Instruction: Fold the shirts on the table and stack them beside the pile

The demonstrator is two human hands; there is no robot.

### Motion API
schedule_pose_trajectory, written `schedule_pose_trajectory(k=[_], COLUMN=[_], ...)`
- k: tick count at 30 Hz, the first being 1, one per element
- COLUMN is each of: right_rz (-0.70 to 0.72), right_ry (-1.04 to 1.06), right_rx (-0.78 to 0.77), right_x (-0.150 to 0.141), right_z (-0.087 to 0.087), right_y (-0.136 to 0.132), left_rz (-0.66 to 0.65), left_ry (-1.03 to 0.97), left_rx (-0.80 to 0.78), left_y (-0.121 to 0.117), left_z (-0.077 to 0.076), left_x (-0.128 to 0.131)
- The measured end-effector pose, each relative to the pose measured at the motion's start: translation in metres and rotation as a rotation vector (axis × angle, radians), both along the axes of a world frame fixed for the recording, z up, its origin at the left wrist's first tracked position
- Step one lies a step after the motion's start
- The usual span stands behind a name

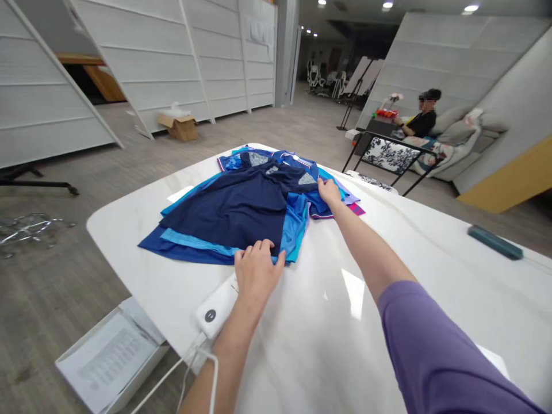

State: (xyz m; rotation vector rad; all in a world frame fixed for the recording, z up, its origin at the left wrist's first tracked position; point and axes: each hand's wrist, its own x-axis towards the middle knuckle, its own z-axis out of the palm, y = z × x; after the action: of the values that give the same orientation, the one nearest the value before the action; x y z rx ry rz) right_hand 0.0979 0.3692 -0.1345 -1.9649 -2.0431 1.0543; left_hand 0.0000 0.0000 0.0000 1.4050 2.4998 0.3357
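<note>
A stack of blue sports shirts [241,207] lies on the white table [336,322], a dark navy one on top over lighter blue and purple-edged ones. My left hand [257,269] rests at the stack's near edge, fingers curled onto the navy and light-blue fabric. My right hand [329,191] reaches to the stack's far right side, fingers closed on a blue sleeve edge. My right arm wears a purple sleeve.
A white power bank [217,307] with a cable lies by my left wrist. A dark teal case [495,242] sits at the table's right. A paper-filled box [110,356] stands on the floor. Another person [420,121] sits on a sofa far right.
</note>
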Motion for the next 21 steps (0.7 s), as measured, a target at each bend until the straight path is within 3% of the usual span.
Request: schedule_pose_trajectory(k=[3, 6, 10, 16, 21], right_rz=[0.009, 0.015, -0.065, -0.214, -0.449], right_ry=[-0.079, -0.068, 0.077, 0.256, 0.552], right_rx=[-0.063, -0.012, 0.064, 0.057, -0.094], right_x=[-0.011, -0.011, -0.012, -0.015, 0.026], right_z=[-0.009, -0.01, -0.005, 0.007, 0.028], right_y=[0.011, 0.01, 0.01, 0.019, 0.022], left_rz=[0.011, 0.013, 0.029, 0.012, -0.148], left_ry=[0.009, 0.006, -0.009, -0.015, -0.101], left_rx=[0.006, 0.001, 0.009, 0.098, 0.087], left_y=[0.006, 0.012, 0.015, 0.007, -0.006], left_z=[-0.006, -0.008, 0.004, 0.051, 0.106], left_x=[-0.005, -0.008, -0.015, -0.017, 0.023])
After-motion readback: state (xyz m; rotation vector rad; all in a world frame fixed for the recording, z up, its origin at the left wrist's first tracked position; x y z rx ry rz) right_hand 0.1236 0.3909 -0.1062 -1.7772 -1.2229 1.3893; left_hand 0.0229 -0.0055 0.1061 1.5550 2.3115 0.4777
